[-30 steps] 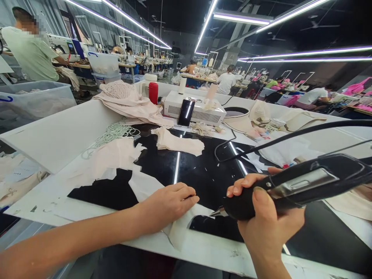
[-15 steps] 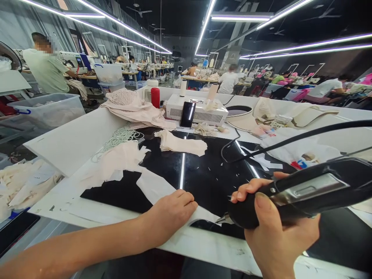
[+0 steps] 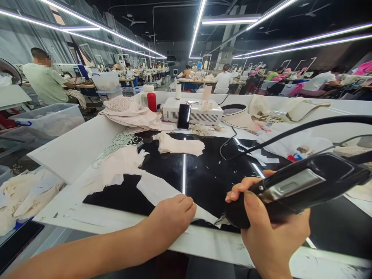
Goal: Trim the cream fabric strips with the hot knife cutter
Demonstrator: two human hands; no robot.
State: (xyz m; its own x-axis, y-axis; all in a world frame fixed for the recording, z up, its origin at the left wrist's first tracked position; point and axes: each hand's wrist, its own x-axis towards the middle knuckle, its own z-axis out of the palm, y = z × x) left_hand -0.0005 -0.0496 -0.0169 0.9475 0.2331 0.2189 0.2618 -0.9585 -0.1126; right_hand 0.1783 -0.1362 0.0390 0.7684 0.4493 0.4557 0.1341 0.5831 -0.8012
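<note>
My left hand (image 3: 171, 217) is closed, its curled fingers pressing on a white fabric piece (image 3: 157, 188) near the front edge of the table. This piece lies across a glossy black board (image 3: 171, 166). In my right hand (image 3: 270, 232) is a black corded handheld cutter (image 3: 293, 190), gripped round its body with the thumb on top. Its metal tip (image 3: 221, 220) points left and meets the right end of the fabric. Under my left fingers the fabric is hidden.
Cream fabric pieces (image 3: 178, 144) lie stacked on the board, beside a crumpled fabric heap (image 3: 119, 164) and green cord (image 3: 123, 143). A phone (image 3: 184, 116) leans against a white vented box (image 3: 203, 112). The cutter's black cable (image 3: 279, 135) arches over the right side. Co-workers sit beyond.
The view has shifted slightly. My left hand still presses the fabric, and the cutter's tip stays at the fabric's right end with little visible movement.
</note>
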